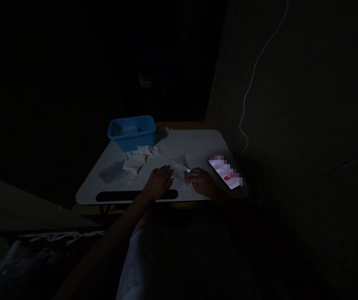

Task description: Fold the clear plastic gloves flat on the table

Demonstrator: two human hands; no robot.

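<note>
A crinkled clear plastic bag (179,166) lies on the white table (194,141) between my hands. My left hand (160,181) rests at the bag's left edge, palm down, with its fingers stretched out. At the bag's right side, my right hand (200,181) has its fingers closed on the plastic. Left of my left hand lie crumpled pale wrappers (135,162) and a flat translucent packet (112,171). The picture is dark, and fine detail at the fingertips is hard to make out.
A blue plastic basket (133,139) stands at the table's back left. A lit phone (225,171) lies near the right edge. The table's front has a black slot (113,196). A white cable (253,75) hangs along the wall at the right.
</note>
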